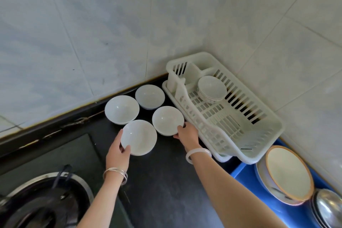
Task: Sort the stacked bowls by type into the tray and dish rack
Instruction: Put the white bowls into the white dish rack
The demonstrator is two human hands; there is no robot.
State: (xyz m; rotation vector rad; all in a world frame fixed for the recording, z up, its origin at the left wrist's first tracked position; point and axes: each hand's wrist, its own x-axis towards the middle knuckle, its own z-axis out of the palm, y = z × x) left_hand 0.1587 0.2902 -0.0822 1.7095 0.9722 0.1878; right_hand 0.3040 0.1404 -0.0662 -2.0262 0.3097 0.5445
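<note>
Several plain white bowls stand apart on the black counter (162, 181). My left hand (118, 152) grips the near-left bowl (139, 137) at its left rim, thumb over the edge. My right hand (187, 135) grips the near-right bowl (167, 120) at its right rim. Behind them stand a left bowl (121, 109) and a back bowl (149, 96). The white plastic dish rack (246, 135) sits to the right in the corner. A patterned bowl (211, 89) leans on its side inside the rack.
A blue tray (238, 172) at the lower right holds a stack of plates (288, 172) with an orange-rimmed one on top, and metal bowls (327, 207). A gas stove burner (44, 201) fills the lower left. Tiled walls close the corner behind.
</note>
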